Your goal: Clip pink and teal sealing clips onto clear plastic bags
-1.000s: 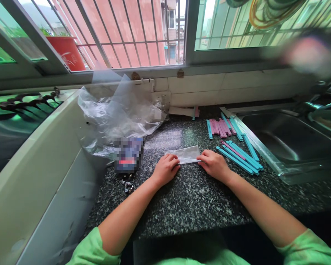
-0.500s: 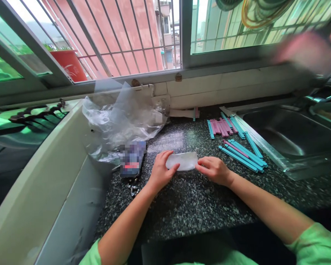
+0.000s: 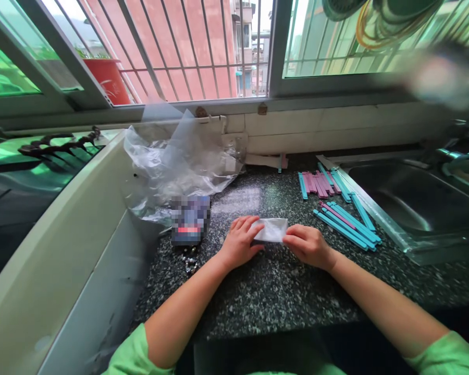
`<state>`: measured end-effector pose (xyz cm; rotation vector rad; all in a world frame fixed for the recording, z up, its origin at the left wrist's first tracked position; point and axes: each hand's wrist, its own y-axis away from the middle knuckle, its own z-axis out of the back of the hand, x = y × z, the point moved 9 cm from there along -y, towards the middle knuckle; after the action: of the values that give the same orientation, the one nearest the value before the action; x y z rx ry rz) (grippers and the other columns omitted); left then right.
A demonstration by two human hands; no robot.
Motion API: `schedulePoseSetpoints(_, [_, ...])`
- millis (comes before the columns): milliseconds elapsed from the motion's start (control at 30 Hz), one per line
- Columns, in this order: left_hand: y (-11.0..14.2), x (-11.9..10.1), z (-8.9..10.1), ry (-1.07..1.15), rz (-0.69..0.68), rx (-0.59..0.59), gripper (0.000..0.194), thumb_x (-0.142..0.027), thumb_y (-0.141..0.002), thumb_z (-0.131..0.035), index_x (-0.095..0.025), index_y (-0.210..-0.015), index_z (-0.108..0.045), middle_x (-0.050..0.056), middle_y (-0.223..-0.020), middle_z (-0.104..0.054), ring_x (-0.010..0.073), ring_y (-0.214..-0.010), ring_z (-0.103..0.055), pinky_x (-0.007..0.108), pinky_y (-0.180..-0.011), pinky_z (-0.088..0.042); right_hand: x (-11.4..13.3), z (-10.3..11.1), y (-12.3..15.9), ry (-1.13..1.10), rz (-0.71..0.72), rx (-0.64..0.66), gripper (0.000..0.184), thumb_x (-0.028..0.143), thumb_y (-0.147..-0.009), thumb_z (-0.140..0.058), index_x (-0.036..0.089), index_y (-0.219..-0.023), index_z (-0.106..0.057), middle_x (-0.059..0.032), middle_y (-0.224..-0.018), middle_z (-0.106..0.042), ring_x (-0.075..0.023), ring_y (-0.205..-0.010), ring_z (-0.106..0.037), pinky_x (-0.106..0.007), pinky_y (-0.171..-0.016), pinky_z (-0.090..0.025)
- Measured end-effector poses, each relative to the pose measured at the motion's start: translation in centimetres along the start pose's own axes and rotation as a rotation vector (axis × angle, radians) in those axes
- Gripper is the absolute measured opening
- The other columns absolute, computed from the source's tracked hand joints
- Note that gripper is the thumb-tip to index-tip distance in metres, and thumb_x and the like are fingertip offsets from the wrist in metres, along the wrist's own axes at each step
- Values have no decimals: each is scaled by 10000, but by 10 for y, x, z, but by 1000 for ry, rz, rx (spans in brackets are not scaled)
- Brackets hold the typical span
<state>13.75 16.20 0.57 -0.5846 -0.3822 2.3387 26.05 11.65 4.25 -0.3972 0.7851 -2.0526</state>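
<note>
A small, whitish, see-through plastic bag [image 3: 272, 229] lies flattened on the dark speckled counter [image 3: 258, 291] in the head view. My left hand [image 3: 242, 242] rests over the bag's left end, fingers stretched across it and thumb apart, below the bag's lower edge. The bag's right edge is pinched between the thumb and fingers of my right hand [image 3: 308, 245]. To the right lie several turquoise sealing clips [image 3: 347, 226], long and narrow, with a pink one among them. Behind these is a row of shorter pink clips [image 3: 316, 184] with turquoise ones at its sides.
Crumpled clear plastic [image 3: 180, 166] is heaped at the back left. In front of it lies a phone [image 3: 190, 221] with a beaded strap [image 3: 189, 260]. A steel sink [image 3: 394, 198] is set in at the right, a raised pale ledge [image 3: 82, 219] borders the left, and a barred window runs behind.
My left hand has slid right, further over the bag, covering more of its left part. My right hand stays at the right edge. The view has shifted slightly.
</note>
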Motion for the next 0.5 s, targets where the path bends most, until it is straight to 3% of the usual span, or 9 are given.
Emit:
schedulePoseSetpoints(100, [-4,-5,2,-84,-54,-66,88,-190,-781,-544,-203,-822,-621,56,-1036,-657,218,-994,-554,402,-904,-402,-7,-2,2,-29,-75,7,141,189,-844,-478,175,-801,-612,-45,-749,-600,-117,-679,-539,-221,-613,-443])
schedulePoseSetpoints(233, [-3,-17,17,-124,-158,-204,122,-153,-809,-477,-181,-772,-589,40,-933,-688,183,-892,-592,358,-872,-413,-16,-7,4,2,-166,21,277,392,-792,-566,161,-935,-623,-63,-791,-595,-149,-719,-545,-252,-631,-455])
schedulePoseSetpoints(333, [1,-22,21,-90,-183,-221,141,-157,-819,-456,-173,-753,-579,37,-800,-688,163,-769,-601,326,-796,-428,-18,-8,4,24,-195,20,149,295,-808,-544,182,-839,-636,-48,-762,-576,-139,-699,-529,-242,-611,-436])
schedulePoseSetpoints(400, [1,-20,19,-38,-114,-174,167,-177,-821,-444,-170,-724,-580,35,-684,-656,155,-665,-576,295,-686,-425,-20,-4,2,-15,-226,-20,120,211,-812,-515,185,-762,-620,-44,-752,-560,-133,-696,-521,-239,-612,-431])
schedulePoseSetpoints(500, [4,-3,13,205,157,-56,158,-225,-802,-455,-171,-700,-564,9,-593,-579,124,-560,-502,245,-565,-373,-32,3,2,-197,-359,-108,106,211,-805,-516,176,-726,-579,-53,-781,-547,-143,-739,-528,-259,-661,-448])
